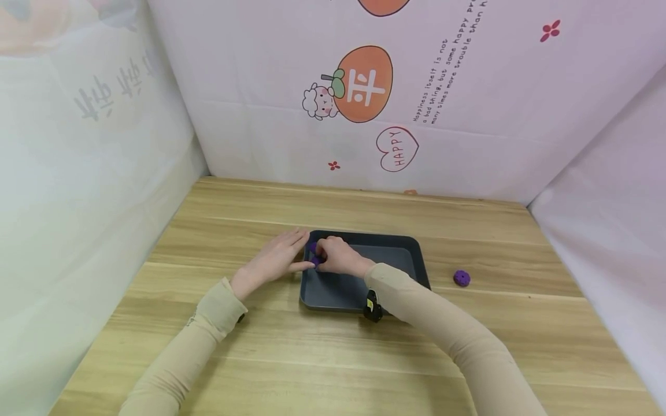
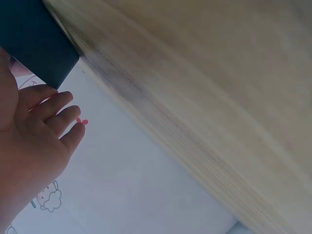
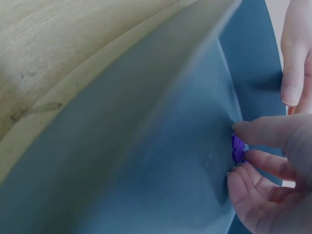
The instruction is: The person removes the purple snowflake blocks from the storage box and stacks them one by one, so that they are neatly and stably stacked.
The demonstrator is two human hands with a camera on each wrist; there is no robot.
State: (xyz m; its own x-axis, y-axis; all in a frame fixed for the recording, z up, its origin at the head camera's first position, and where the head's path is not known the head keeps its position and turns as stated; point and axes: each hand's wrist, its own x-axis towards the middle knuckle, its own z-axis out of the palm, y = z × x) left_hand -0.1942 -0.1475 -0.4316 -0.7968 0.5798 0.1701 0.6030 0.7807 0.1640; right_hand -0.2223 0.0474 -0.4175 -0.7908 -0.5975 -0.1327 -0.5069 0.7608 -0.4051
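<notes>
A dark rectangular tray (image 1: 338, 292) sits on the table with two small purple pieces in its far left corner area. My right hand (image 1: 340, 257) reaches into the tray and pinches the nearer purple piece (image 3: 238, 148) between thumb and fingers, close to the tray floor. The farther purple piece (image 1: 313, 247) lies just beyond, partly covered by that hand. Against the tray's left rim rests my left hand (image 1: 278, 257), fingers extended, its thumb reaching over the edge near the pieces. In the left wrist view its fingertips (image 2: 73, 100) are beside the tray's outer corner.
A round purple disc (image 1: 462, 278) with a centre hole and notched edge lies on the wooden table (image 1: 291, 370), right of the tray. White printed cloth (image 1: 260, 138) hangs behind the table and along both sides. Dark wrist devices, including one on the right wrist (image 1: 372, 307), show at the cuffs.
</notes>
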